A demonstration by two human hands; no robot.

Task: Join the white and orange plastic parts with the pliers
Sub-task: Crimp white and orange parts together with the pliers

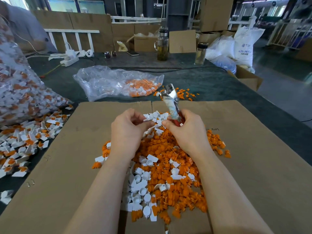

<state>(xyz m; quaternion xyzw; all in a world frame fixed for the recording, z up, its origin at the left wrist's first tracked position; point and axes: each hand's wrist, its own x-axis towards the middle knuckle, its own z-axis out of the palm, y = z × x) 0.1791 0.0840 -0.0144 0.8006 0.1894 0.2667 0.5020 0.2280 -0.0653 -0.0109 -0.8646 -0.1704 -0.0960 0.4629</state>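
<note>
I see the left hand [130, 125] pinching a white part [147, 117] at its fingertips. The right hand [184, 127] grips the pliers [171, 102] by the red handles, head tilted up and away. Both hands hover over the pile of orange parts [170, 166] on the cardboard sheet [76, 157]. Joined pieces [25, 142] lie left of the cardboard, a clear bag [108, 81] beyond it on the desk [211, 85].

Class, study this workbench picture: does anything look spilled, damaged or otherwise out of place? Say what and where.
Yes. Small orange plastic parts lie scattered on the dark green table beyond the flattened brown cardboard sheet, by the mouth of the clear plastic bag. The metal pliers in the right hand have a handle wrapped in worn, grubby tape.
</note>
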